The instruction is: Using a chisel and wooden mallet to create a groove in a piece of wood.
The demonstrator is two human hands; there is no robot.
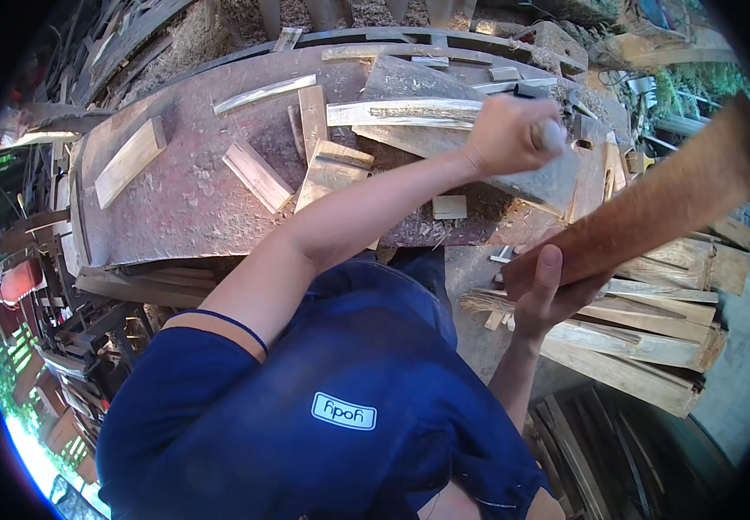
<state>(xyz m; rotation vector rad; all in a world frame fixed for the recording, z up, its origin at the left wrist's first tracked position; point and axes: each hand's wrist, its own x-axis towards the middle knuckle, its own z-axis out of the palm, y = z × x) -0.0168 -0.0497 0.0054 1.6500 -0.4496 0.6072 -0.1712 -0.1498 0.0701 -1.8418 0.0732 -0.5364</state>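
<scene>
Left hand (513, 134) was fisted round a tool handle (551, 134) over the surface (175, 191); right hand (548, 295) fingers gripped a plank (678, 195) from below

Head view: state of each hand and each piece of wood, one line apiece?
Left hand: fist closed on a tool handle, raised over the workbench.
Right hand: gripping a long reddish plank, held tilted.
Short offcuts: lying loose on the bench.
Split boards: stacked at the right, untouched.
</scene>
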